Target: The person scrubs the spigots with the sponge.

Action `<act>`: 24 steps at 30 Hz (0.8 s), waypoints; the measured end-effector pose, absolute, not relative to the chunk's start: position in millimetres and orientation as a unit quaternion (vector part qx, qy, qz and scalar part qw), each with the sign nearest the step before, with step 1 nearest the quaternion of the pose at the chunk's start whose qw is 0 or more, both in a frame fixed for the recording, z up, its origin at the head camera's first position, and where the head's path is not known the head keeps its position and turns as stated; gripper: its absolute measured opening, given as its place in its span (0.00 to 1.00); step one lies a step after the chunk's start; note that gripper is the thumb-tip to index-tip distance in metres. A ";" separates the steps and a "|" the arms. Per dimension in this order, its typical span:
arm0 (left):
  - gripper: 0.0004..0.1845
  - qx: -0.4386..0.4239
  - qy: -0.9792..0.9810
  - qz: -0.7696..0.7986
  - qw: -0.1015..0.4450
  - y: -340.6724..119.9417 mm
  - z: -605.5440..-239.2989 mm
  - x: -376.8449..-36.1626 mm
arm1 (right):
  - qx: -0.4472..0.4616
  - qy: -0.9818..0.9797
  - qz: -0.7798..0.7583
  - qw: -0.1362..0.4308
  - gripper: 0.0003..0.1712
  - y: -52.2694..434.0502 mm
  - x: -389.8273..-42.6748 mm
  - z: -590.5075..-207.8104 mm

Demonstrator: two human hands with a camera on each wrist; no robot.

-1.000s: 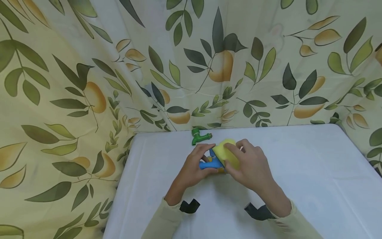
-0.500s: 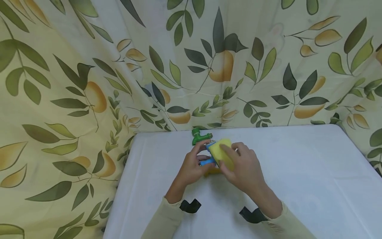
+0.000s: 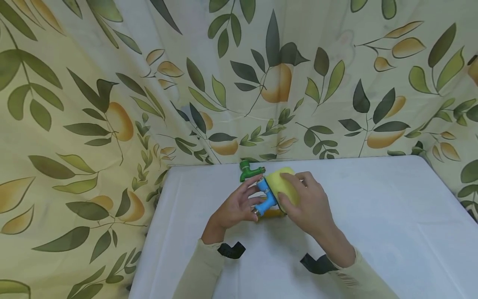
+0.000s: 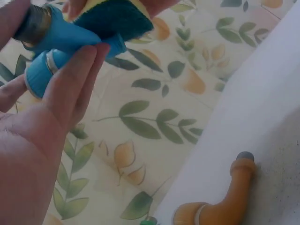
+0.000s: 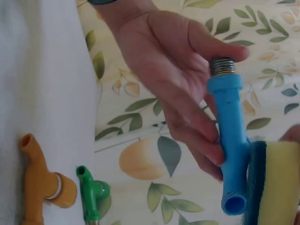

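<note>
A white table (image 3: 373, 216) fills the lower middle and lower right of the head view, its far edge against the leaf-print curtain. A green tap (image 3: 249, 170) lies on it near the far edge, left of centre. An orange tap (image 4: 220, 199) lies on it too, close by, mostly hidden from the head camera.

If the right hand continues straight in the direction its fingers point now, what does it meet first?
Probably the green tap lying on the table just beyond the sponge that the right hand holds; depth is unclear, so it could pass above.
</note>
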State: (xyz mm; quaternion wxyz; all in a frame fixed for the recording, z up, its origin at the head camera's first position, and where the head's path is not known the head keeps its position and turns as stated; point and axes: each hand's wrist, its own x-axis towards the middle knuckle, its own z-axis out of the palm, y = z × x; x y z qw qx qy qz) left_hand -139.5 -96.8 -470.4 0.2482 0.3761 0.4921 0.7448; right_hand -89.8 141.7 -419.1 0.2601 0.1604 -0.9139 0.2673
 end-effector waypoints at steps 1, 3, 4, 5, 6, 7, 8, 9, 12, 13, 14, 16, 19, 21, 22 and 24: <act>0.58 0.377 0.486 0.750 0.242 -96.1 -471.2 -139.8 | 0.177 -0.910 0.268 0.260 0.25 142.2 -89.5 -418.6; 0.59 0.377 0.477 0.760 0.231 -94.6 -472.9 -139.7 | 0.206 -0.904 0.261 0.268 0.24 143.9 -89.2 -417.9; 0.59 0.378 0.473 0.763 0.227 -93.7 -473.7 -139.4 | 0.211 -0.902 0.257 0.274 0.24 144.7 -89.5 -417.8; 0.59 0.378 0.471 0.765 0.224 -92.7 -474.6 -138.9 | 0.211 -0.901 0.255 0.279 0.24 145.1 -90.1 -417.7; 0.59 0.377 0.470 0.766 0.223 -91.6 -475.5 -138.2 | 0.206 -0.902 0.252 0.283 0.24 145.1 -91.0 -418.0; 0.59 0.375 0.471 0.767 0.222 -90.4 -476.1 -137.6 | 0.199 -0.903 0.253 0.284 0.24 144.4 -91.6 -417.7; 0.59 0.374 0.471 0.767 0.221 -89.0 -476.6 -137.1 | 0.196 -0.902 0.257 0.285 0.24 143.6 -91.8 -417.7; 0.59 0.373 0.472 0.769 0.217 -87.6 -477.1 -136.7 | 0.201 -0.902 0.260 0.282 0.25 142.6 -91.6 -417.9; 0.60 0.364 0.476 0.775 0.200 -85.1 -477.8 -135.9 | 0.248 -0.892 0.252 0.280 0.24 141.6 -88.8 -419.0; 0.60 0.363 0.476 0.777 0.195 -84.9 -478.1 -135.7 | 0.260 -0.890 0.244 0.285 0.24 142.2 -88.0 -419.4; 0.61 0.363 0.477 0.778 0.191 -84.8 -478.5 -135.8 | 0.263 -0.888 0.239 0.292 0.24 143.0 -88.0 -419.9; 0.61 0.367 0.477 0.777 0.186 -84.9 -479.0 -136.0 | 0.243 -0.891 0.239 0.301 0.23 144.0 -89.5 -419.8; 0.60 0.375 0.473 0.775 0.188 -84.4 -479.2 -137.0 | 0.208 -0.897 0.253 0.296 0.24 143.4 -91.9 -419.3; 0.61 0.377 0.473 0.775 0.184 -84.3 -478.7 -137.3 | 0.230 -0.893 0.258 0.288 0.25 142.3 -91.1 -418.2; 0.61 0.376 0.473 0.776 0.181 -84.4 -478.6 -137.4 | 0.247 -0.891 0.252 0.285 0.24 142.6 -90.1 -418.1; 0.61 0.377 0.471 0.778 0.174 -84.9 -478.0 -137.2 | 0.267 -0.887 0.240 0.291 0.24 144.2 -88.7 -418.0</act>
